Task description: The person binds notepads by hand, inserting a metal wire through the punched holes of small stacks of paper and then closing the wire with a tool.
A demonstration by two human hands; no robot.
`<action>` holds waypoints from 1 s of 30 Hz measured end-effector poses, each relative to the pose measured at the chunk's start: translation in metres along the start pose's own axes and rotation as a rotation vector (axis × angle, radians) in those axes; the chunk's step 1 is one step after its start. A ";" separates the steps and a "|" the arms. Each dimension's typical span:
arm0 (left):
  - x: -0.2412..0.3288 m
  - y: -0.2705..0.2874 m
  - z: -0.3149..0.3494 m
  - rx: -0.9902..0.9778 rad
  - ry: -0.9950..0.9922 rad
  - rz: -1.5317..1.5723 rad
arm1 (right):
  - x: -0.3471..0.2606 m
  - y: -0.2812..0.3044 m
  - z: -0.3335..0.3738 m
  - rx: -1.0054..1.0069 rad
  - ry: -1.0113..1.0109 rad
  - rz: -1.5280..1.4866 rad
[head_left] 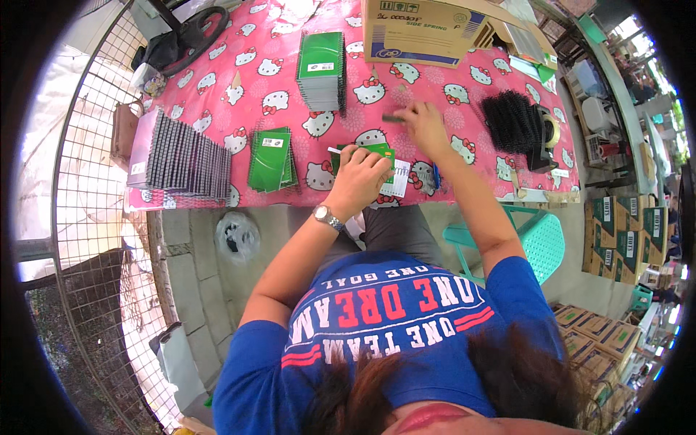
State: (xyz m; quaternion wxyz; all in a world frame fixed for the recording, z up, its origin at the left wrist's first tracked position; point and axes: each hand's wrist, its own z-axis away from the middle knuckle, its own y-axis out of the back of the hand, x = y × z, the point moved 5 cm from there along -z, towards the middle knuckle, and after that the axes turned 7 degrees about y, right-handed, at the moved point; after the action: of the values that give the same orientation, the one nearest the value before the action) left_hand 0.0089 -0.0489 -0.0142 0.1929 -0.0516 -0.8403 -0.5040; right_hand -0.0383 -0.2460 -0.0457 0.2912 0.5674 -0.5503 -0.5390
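Note:
My left hand (pixel 360 172) bends its fingers over a small green notebook (pixel 382 150) at the table's near edge and presses on it. White pages (pixel 395 181) with dark spiral wire along them show beside those fingers. Above and to the right, my right hand (pixel 428 129) pinches a short dark strip (pixel 394 118); its kind is too blurred to tell. A few green spiral notebooks (pixel 270 161) lie left of my left hand. Farther back stands a tall stack of green spiral notebooks (pixel 320 67).
A long row of spiral-bound notebooks (pixel 185 158) fills the table's left side. Black plastic coils (pixel 507 122) and a tape dispenser (pixel 542 138) sit at the right. A cardboard box (pixel 420 32) stands at the back. Below the table's right side is a turquoise stool (pixel 533 235).

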 end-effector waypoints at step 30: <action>-0.032 0.019 -0.003 -0.021 0.113 0.062 | -0.050 0.053 0.067 -0.118 0.033 -1.657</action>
State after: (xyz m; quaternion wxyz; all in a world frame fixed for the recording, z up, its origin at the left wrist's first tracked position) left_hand 0.0443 -0.0387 -0.0098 0.2548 -0.0510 -0.8207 -0.5089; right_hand -0.1076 -0.1928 0.0009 -0.1627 0.7805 0.0795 -0.5983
